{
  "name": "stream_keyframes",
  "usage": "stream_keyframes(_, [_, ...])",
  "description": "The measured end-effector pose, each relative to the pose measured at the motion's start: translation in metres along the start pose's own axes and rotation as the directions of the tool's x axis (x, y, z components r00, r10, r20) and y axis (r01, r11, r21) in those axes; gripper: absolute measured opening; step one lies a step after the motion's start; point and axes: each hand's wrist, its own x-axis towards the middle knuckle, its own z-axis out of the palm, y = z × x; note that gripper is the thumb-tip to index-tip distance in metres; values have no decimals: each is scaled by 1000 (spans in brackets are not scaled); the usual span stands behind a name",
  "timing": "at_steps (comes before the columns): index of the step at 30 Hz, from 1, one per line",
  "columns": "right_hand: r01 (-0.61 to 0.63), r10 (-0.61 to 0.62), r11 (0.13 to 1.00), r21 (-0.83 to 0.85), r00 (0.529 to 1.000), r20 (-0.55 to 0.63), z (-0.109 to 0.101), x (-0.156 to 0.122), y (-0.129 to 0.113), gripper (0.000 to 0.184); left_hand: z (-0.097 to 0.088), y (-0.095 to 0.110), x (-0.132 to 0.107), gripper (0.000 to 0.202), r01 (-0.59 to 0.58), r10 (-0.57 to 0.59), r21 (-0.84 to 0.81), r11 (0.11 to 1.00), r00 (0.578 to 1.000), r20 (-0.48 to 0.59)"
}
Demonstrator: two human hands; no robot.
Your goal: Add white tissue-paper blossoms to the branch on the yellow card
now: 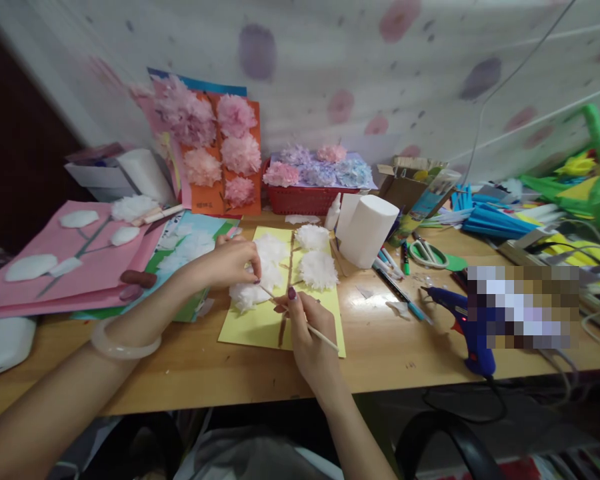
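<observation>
A yellow sheet of card [253, 333] lies on the table before me, with a brown painted stem [283, 327] down its middle. Fluffy white paper flowers are on both sides of the stem, one at the right [319, 269] and another at the lower left [246, 297]. My right hand [313, 327] grips a thin wooden stick [323, 337], its far end pointing at the left flowers. Over those flowers, my left hand [235, 262] has its fingertips pinched together close to the stick's tip; whatever is between them is hidden.
A blue glue gun [473, 327] lies at the right, near pens [400, 290] and scissors [429, 255]. Behind the card stand a white paper roll [367, 230], a glue bottle [333, 213] and a red basket [300, 200]. Pink card [105, 273] lies at the left.
</observation>
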Motion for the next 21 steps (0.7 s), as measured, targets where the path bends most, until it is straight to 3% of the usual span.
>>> stream_keyframes(4, [-5,5,1000,-7,1000,10,-1,1,-2,45,0,2,2,12,41,-45,77,996,998,49])
stream_keyframes(10, [-26,26,1000,-17,999,29,0,2,-5,46,-7,0,0,19,22,-26,42,999,996,89])
stream_keyframes(21, [-39,42,997,-74,998,36,4,6,-8,49,5,-11,-6,18,-15,15,-56,998,1000,6])
